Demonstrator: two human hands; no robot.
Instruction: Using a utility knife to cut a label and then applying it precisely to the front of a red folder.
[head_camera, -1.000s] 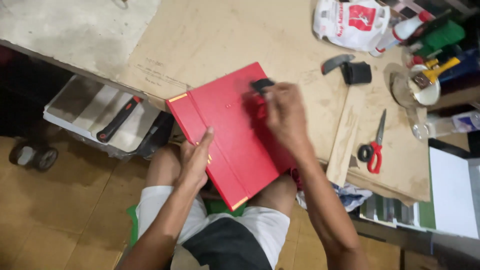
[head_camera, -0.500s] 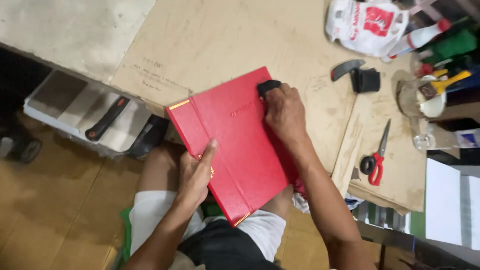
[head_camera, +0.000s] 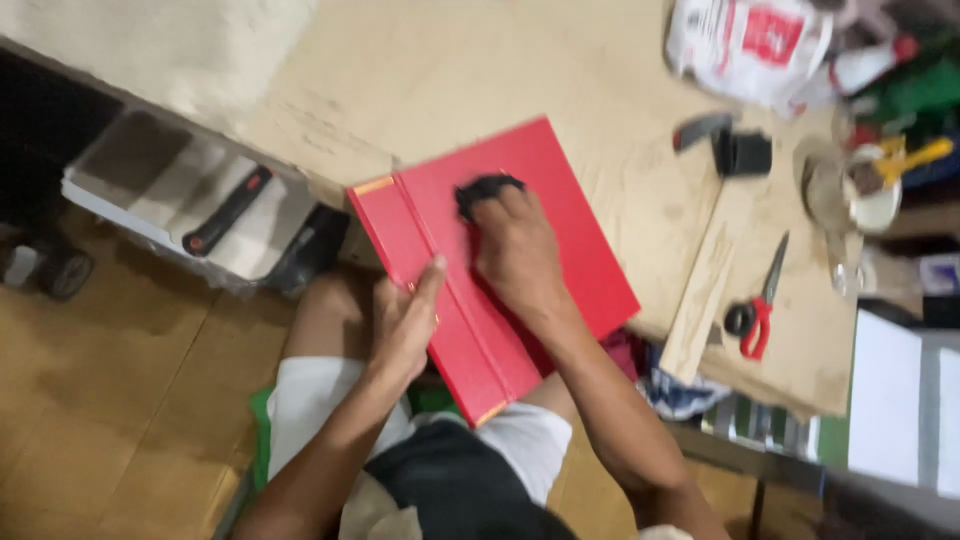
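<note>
A large red hardcover book (head_camera: 560, 210) with gold corner trim lies tilted across my lap and the edge of a cardboard-covered table (head_camera: 450, 70). My left hand (head_camera: 405, 320) grips the book's spine edge, thumb on the cover. My right hand (head_camera: 515, 255) presses a small black pad (head_camera: 485, 188) onto the cover near the spine groove. The frame is motion-blurred.
Red-handled scissors (head_camera: 755, 305) and a wooden strip (head_camera: 700, 290) lie at the table's right. A white plastic bag (head_camera: 745, 45), a black tool (head_camera: 725, 145), a round tin (head_camera: 855, 195) and bottles sit at the back right. A tray (head_camera: 150, 215) with a black-and-red tool stands on the floor at left.
My right hand with the black pad has slid from the book's far edge back toward the spine. The view has shifted and blurred. The left hand keeps its grip on the spine.
</note>
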